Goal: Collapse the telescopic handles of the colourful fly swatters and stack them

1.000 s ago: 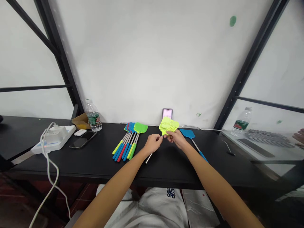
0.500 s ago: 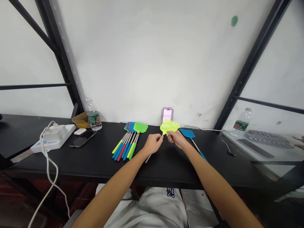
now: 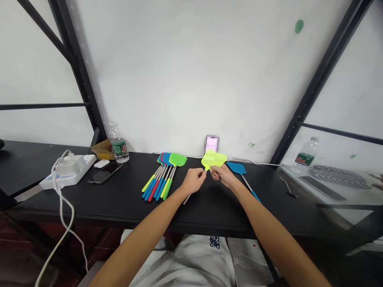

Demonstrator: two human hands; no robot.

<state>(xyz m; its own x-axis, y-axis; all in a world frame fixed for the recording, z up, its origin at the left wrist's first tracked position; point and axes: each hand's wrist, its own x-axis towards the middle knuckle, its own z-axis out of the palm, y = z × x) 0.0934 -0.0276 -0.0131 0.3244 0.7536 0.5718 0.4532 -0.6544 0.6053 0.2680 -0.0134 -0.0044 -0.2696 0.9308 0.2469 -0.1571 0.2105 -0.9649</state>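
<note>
A yellow-green fly swatter head (image 3: 214, 159) with a mesh of small holes is held up over the middle of the black table. My right hand (image 3: 223, 175) pinches it at its lower edge, near the neck. My left hand (image 3: 194, 181) is closed around a thin pale rod (image 3: 186, 199), its upper end at the neck of the head. Whether the rod sits inside the neck is hidden by my fingers. Left of my hands lies a row of several fly swatters, the nearest with a green head (image 3: 178, 160). A blue fly swatter (image 3: 237, 168) lies right of my right hand.
A phone with a blurred screen (image 3: 212, 143) leans against the wall. On the left are a water bottle (image 3: 120, 148), a small cardboard box (image 3: 102, 150), a white case (image 3: 101, 164), a dark phone (image 3: 105, 173) and a power strip (image 3: 67, 171) with cables. A short cable (image 3: 290, 192) lies right.
The neck of the yellow-green head is slightly closer to my left fingers, and less rod shows between them. The whole view has shifted a little. Both hands keep their grips.
</note>
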